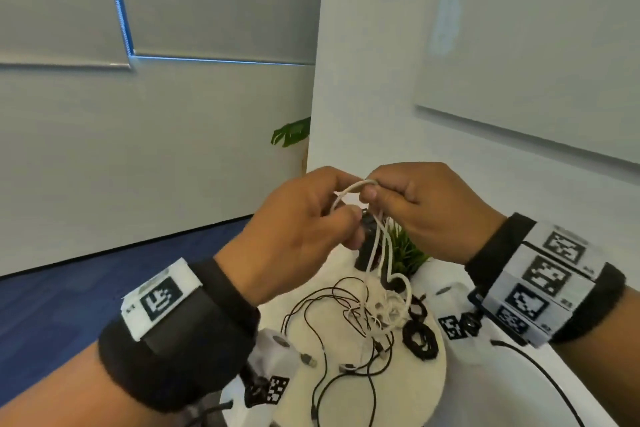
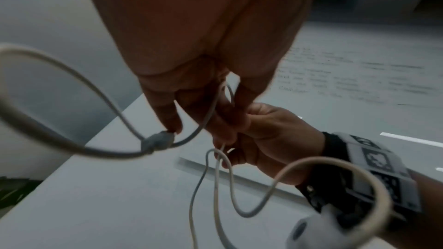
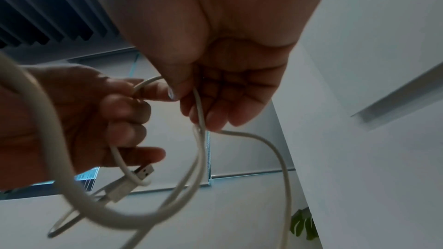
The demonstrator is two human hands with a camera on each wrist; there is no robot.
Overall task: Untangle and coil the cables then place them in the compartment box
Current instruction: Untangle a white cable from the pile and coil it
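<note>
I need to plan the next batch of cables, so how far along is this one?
Early on. Nothing visibly finished: no compartment box shows in any view. In hand: the left hand and right hand both pinch a white cable lifted above the table, its USB plug dangling by the left hand. Left: black cables and white strands lie tangled below, beside two black bundles that look coiled.

At centre frame a white cable [image 1: 375, 246] hangs above thin black cables [image 1: 311, 319] tangled on a white surface [image 1: 426, 378]. Black wristbands [image 1: 180, 354] carry white tags [image 1: 159, 298] printed with black-and-white square patterns. Green leaves [image 1: 292, 132] show mid-frame, blue carpet [image 1: 69, 291] lower left.
</note>
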